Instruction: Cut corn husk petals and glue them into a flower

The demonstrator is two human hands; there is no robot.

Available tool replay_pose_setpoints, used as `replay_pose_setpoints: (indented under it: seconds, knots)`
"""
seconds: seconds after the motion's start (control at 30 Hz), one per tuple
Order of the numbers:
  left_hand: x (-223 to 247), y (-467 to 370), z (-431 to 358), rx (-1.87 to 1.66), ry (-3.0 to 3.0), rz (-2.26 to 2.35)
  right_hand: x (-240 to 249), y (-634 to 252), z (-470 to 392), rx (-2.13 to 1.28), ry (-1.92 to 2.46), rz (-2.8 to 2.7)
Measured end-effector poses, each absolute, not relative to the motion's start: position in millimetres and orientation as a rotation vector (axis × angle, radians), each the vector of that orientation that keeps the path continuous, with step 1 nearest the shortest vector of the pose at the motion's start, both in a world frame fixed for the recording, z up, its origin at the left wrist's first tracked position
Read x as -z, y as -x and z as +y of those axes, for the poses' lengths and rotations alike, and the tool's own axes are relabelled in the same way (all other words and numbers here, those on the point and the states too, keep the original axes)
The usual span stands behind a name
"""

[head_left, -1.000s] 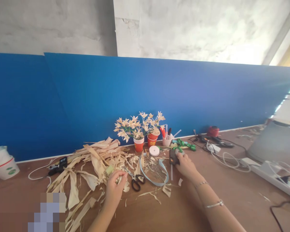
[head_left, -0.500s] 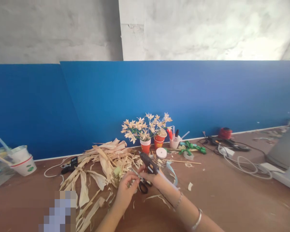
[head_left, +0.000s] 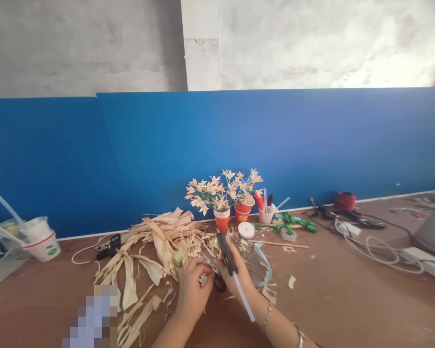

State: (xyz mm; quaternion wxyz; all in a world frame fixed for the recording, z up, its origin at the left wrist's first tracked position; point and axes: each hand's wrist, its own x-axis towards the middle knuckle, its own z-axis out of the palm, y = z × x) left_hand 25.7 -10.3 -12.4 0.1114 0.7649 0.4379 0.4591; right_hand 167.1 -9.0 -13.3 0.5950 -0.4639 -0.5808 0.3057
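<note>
My right hand (head_left: 240, 275) is wrapped round a black hot glue gun (head_left: 227, 252), whose nozzle points away from me. A long translucent glue stick (head_left: 243, 298) sticks out of its back end. Close by on the left, my left hand (head_left: 194, 286) is closed in a pinch. Whatever its fingertips hold is too small and hidden to name. Between the hands lies a pair of scissors (head_left: 220, 283) with black handles, partly covered. Beyond them, pale husk flowers (head_left: 221, 192) on green stems stand in a red paper cup (head_left: 222, 222).
Dried husks (head_left: 163, 241) are heaped on the brown table (head_left: 333, 299) at left. A white ribbon roll (head_left: 246, 230), a cup of pens (head_left: 265, 215) and green ribbon (head_left: 293, 222) sit behind. White cable (head_left: 379, 253) coils at right; a white cup (head_left: 43, 246) stands far left.
My right hand has turned the glue gun more upright and shifted slightly right, away from my left hand. My left hand stays pinched. The view has swung a little left.
</note>
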Motion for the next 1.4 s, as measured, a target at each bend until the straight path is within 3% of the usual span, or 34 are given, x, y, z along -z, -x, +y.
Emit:
replay_pose_setpoints:
  seconds: [0.37, 0.73, 1.4]
  knots:
    - [14, -24, -10, -1.406, -2.264, 1.420, 13, -169, -6, -0.787, 1.052, -1.342]
    - [18, -11, 5, -1.707, -1.950, 1.453, 9, -180, -19, -0.834, 1.105, -1.616]
    - [14, -11, 2, -1.721, -1.983, 1.499, 2, -177, -23, -0.804, 1.179, -1.801]
